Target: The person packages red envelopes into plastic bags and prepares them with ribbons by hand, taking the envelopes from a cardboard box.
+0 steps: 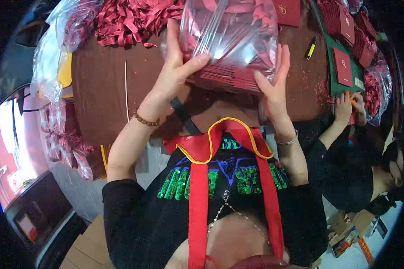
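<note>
A clear plastic bag (231, 38) full of dark red folded cards with red ribbons is held over the brown table. My left hand (179, 71) grips its left side, thumb across the front and fingers up along the edge. My right hand (274, 85) holds the lower right corner, thumb in front. The stacked edges of the red cards (226, 78) show at the bag's near end. Part of each hand's fingers is hidden behind the bag.
A heap of red ribbons (137, 20) lies at the back left, beside plastic bags (60, 40). A yellow marker (311, 48) and red scraps lie to the right on the brown table (101, 98). A co-worker's hands (345, 107) work near red cards (342, 67) at the far right.
</note>
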Demonstrator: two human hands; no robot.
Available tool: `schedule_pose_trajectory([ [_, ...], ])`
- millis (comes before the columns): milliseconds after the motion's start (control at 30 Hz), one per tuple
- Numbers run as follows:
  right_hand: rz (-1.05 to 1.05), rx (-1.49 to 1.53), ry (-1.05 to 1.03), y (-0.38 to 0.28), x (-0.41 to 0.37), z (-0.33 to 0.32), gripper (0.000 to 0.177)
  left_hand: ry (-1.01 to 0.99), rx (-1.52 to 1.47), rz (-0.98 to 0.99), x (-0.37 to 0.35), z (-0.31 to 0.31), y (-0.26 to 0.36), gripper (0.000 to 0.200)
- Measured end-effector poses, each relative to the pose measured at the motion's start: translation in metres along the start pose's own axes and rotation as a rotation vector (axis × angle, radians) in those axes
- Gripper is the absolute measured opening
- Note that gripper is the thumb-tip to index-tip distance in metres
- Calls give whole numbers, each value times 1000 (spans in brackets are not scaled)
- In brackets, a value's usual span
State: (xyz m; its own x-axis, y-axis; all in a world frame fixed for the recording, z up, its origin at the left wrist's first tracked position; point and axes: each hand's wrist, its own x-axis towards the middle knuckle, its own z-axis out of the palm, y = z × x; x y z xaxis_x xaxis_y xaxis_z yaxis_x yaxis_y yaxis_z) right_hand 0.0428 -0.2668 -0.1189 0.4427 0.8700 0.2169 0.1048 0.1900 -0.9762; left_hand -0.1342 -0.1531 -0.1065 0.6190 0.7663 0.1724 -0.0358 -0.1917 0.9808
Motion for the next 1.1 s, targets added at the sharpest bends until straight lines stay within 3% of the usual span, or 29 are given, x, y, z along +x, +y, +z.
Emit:
schedule_pose_trajectory([
  [33,-8,7,-4,-3,1,0,73,51,-32,-79,-1,-1,3,90],
  [100,184,534,17,-6,3,-3,77,110,-59,-157,-2,-5,4,94],
  [167,271,528,31,-3,5,-3,76,79,-235,-308,-2,-6,3,96],
  [233,319,419,14,6,8,-5,76,42,-246,-297,-1,-4,2,96],
  [367,298,457,52,7,8,0,66,-81,-268,-287,0,-5,-6,92],
  [567,343,498,34,-3,7,-1,66,-157,-171,-170,3,-7,3,87],
  [633,379,511,27,-6,11,-2,66,-180,-241,-344,9,-16,18,82],
  [700,398,350,80,-6,17,-1,70,-102,-140,-289,9,-14,9,78],
  [800,399,361,37,-6,18,-3,75,-120,-39,-150,4,-17,-4,75],
  [967,369,388,44,-8,19,1,71,-141,-234,-209,3,-18,-17,75],
  [1033,360,384,49,-2,17,-1,70,-82,-251,-370,6,-17,8,71],
  [1100,346,378,48,2,21,-5,71,-12,-315,-262,15,-25,12,65],
])
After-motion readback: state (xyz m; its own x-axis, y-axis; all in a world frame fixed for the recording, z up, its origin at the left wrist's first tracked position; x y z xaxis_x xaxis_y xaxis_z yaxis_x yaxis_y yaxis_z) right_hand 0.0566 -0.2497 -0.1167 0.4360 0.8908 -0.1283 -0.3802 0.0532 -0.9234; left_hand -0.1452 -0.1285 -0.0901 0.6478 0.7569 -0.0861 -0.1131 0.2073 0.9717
